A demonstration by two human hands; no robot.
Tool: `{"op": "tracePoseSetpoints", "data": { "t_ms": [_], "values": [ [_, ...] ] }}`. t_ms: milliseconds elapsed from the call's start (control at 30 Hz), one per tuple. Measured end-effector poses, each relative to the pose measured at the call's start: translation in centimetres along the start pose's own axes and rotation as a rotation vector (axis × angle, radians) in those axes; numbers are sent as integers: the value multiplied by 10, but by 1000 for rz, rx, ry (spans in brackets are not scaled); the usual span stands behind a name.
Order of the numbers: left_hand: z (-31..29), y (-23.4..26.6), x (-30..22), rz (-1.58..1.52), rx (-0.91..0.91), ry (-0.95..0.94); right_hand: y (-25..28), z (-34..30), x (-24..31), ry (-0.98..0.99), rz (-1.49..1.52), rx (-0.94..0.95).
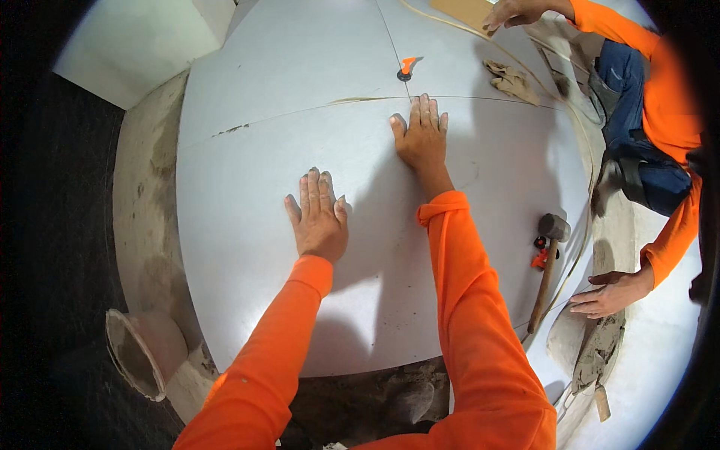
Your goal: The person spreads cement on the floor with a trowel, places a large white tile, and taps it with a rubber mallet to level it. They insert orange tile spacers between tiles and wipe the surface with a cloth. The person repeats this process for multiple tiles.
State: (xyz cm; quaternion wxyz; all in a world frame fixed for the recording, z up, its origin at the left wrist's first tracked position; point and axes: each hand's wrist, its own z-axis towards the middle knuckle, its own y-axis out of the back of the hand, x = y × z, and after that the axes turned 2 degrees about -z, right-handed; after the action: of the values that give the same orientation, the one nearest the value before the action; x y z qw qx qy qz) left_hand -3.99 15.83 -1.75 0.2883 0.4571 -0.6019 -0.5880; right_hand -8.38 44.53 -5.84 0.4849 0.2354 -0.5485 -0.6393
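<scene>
Both arms, in orange sleeves, reach forward over a large pale grey floor tile (247, 202). My left hand (319, 221) lies flat on it, fingers stretched out and apart. Farther forward and to the right, my right hand (424, 142) also rests flat, fingertips by the joint with the tile beyond. Just past those fingertips, an orange and black tile leveling clip (406, 69) stands at the crossing of the joints. Neither hand holds anything. Toward the right edge of the tile lies a rubber mallet (553, 229) with a wooden handle, next to another orange and black leveling clip (540, 259).
A co-worker in an orange top (671, 97) crouches at the right, one hand (611, 294) low near a mortar-covered trowel (600, 349). A glove (510, 81) and a cable (517, 60) lie on the tiles. A mortar-stained bucket (169, 345) sits at the lower left.
</scene>
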Motion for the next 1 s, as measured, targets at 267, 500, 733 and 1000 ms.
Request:
{"op": "tracePoseSetpoints", "data": {
  "t_ms": [267, 500, 733, 1000],
  "values": [
    [0, -1, -1, 42, -72, -18, 1, -8, -1, 68, -8, -10],
    [-2, -14, 4, 49, -82, -13, 6, -43, 7, 266, 100, 55],
    [-2, 17, 8, -311, 2, -29, 110, -199, 77, 14, 837, 586],
    [-138, 71, 162, 41, -52, 59, 217, -222, 239, -748, 1954, 858]
  ]
}}
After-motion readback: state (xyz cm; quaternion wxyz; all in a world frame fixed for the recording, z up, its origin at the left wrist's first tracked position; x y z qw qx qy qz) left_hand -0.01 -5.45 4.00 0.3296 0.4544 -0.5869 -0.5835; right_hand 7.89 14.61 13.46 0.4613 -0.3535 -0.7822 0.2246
